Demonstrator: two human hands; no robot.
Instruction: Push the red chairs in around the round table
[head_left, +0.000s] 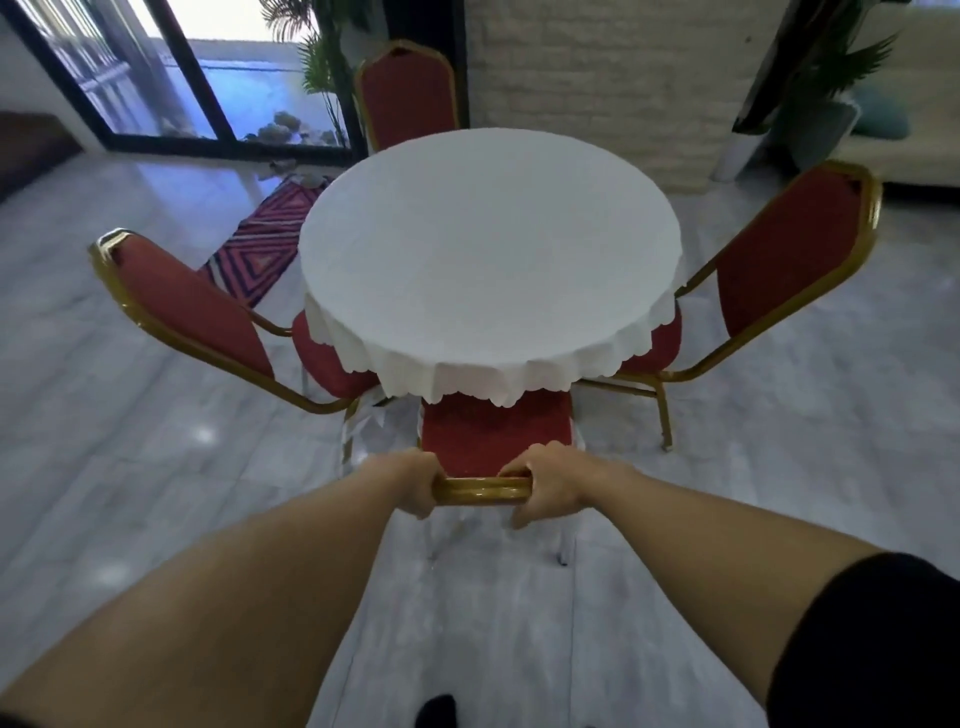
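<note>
A round table (488, 249) under a white scalloped cloth stands in the middle of the head view. Directly below me is the near red chair (493, 431) with a gold frame, its seat partly under the cloth. My left hand (415, 480) grips the left end of its top rail and my right hand (545, 486) grips the right end. A left red chair (187, 306), a right red chair (779, 260) and a far red chair (408, 93) stand around the table, their seats tucked at least partly beneath it.
The floor is pale glossy tile. A patterned red rug (265, 244) lies at the table's far left. Dark-framed glass doors (171, 78) and potted plants (322, 67) are behind; a brick pillar (597, 78) stands at the back right.
</note>
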